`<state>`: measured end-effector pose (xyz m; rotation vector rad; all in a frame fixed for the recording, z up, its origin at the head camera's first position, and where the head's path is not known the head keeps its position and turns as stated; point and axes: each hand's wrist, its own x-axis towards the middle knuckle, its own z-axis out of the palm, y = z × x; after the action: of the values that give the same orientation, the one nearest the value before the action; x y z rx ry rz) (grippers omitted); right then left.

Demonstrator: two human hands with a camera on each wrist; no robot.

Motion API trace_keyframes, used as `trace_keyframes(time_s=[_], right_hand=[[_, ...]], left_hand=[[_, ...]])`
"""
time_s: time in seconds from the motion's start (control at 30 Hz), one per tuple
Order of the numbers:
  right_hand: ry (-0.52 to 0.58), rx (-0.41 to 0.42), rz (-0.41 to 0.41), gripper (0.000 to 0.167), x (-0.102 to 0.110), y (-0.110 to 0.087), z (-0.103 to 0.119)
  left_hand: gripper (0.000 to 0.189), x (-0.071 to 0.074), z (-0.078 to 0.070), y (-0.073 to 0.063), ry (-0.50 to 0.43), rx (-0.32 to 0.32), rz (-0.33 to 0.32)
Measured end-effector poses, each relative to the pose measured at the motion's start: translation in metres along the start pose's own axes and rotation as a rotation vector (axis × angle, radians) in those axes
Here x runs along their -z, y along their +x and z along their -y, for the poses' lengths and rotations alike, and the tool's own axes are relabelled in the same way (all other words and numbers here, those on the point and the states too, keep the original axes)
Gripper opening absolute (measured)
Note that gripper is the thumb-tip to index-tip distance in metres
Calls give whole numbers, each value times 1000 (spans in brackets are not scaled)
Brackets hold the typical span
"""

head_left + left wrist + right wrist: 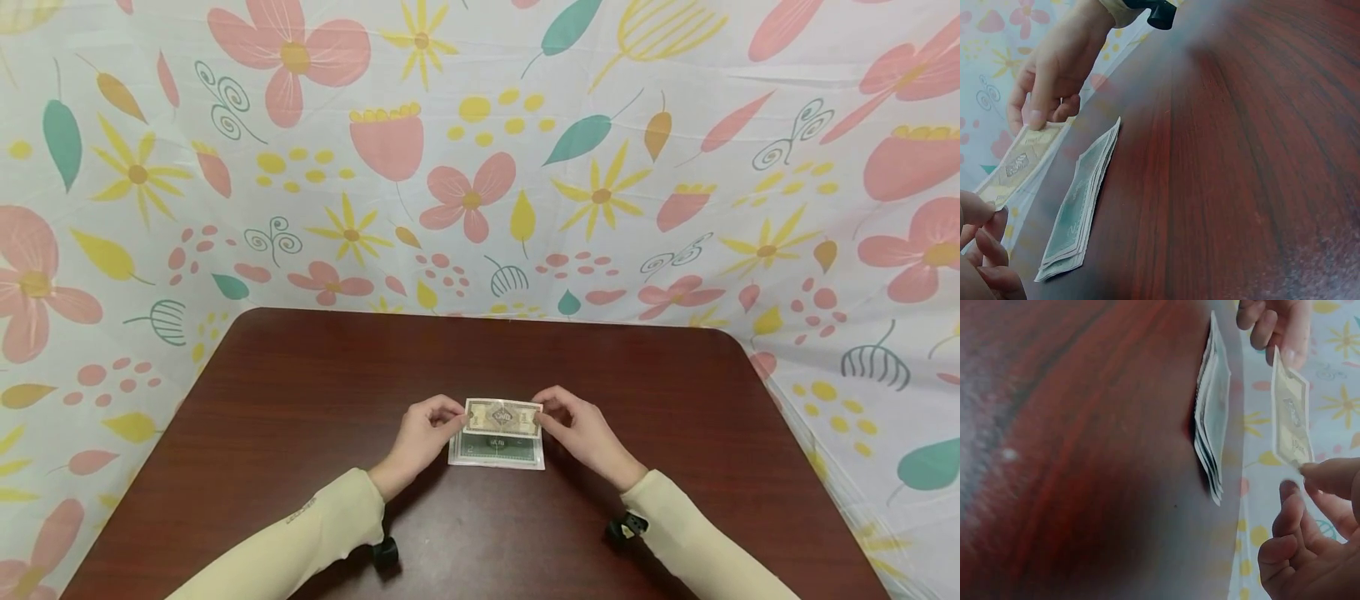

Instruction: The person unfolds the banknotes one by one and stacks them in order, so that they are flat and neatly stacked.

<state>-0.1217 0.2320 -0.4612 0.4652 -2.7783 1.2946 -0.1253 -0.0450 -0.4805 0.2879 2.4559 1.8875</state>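
Both hands hold up one brown and yellow banknote point(502, 417) by its two short ends. My left hand point(426, 433) pinches its left end between thumb and fingers, and my right hand point(583, 431) does the same at the right end. Just below it on the table lies a small stack of green banknotes point(497, 450), partly covered by the held note in the head view. The left wrist view shows the stack's layered edges point(1085, 200) and a gap between it and the raised note. In the right wrist view the brown note point(1291, 412) is tilted.
The dark reddish wooden table point(315, 375) has rounded far corners. Behind and beside it hangs a white cloth point(480, 100) printed with flowers and leaves. Black wrist devices point(386, 553) sit below the pale sleeves point(300, 533).
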Motion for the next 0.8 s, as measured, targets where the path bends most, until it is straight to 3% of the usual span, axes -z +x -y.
trace_keyframes(time_s=[0.1,0.23,0.5,0.7,0.8], right_hand=[[21,-33,20,27,-1,-2,-1],[12,-17,16,27,-3,-4,-1],[-115,29,90,29,-13,-1,2],[-114,10,133,11,-15,4,3],[-70,-10,121,11,-13,6,3]], left_hand=[[7,1,3,1,28,8,-14],[13,2,8,-1,67,1,2],[10,2,6,-4,86,-56,64],[10,3,3,-6,130,-107,83],[8,4,3,-6,134,-109,68]])
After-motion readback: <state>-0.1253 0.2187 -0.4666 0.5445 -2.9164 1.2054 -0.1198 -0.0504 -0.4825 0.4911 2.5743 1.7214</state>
